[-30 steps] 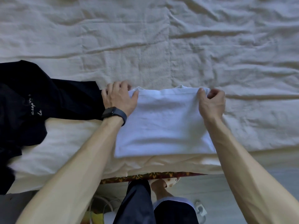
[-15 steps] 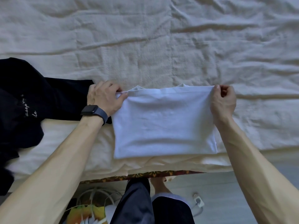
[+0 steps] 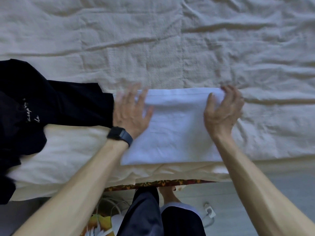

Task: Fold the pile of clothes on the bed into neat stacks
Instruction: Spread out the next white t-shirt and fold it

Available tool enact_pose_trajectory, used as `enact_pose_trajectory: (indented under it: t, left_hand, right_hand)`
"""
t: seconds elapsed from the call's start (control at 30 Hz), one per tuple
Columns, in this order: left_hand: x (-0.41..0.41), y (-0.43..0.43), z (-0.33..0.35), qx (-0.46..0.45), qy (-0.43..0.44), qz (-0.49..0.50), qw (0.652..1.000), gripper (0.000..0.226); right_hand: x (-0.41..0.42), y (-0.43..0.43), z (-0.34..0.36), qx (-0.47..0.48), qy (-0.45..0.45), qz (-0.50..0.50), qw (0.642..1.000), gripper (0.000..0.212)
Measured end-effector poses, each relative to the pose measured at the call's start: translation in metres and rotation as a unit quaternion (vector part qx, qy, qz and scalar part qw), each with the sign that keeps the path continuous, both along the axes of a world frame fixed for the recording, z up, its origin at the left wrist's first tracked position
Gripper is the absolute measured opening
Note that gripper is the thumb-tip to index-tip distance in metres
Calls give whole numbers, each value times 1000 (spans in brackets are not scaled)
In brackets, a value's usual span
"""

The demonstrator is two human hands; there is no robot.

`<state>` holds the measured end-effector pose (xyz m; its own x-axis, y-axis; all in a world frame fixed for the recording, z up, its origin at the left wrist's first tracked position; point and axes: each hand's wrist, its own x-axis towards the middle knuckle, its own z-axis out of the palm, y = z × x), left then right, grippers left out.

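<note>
On the bed (image 3: 153, 40), the folded garment (image 3: 175, 130) is pressed by the flat left hand (image 3: 131, 113) and pinched by the right hand (image 3: 223, 111); stacking is judged next.

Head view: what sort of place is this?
Probably a home bedroom: a bed with a rumpled cream cover, a folded white garment and a black garment on it, a plug and cables on the floor.

A wrinkled cream cover lies over the bed (image 3: 170, 40), grey floor (image 3: 289, 184) below
</note>
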<state>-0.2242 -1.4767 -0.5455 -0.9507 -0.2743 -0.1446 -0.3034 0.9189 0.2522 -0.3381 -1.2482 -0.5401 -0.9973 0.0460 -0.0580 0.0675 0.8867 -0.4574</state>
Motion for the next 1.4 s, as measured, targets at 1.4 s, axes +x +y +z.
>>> enact_pose_trajectory:
  t: [1.4]
  left_hand:
    - [40, 275, 0, 11, -248, -11, 969, 95]
  right_hand:
    - [33, 259, 9, 236, -209, 402, 860, 60]
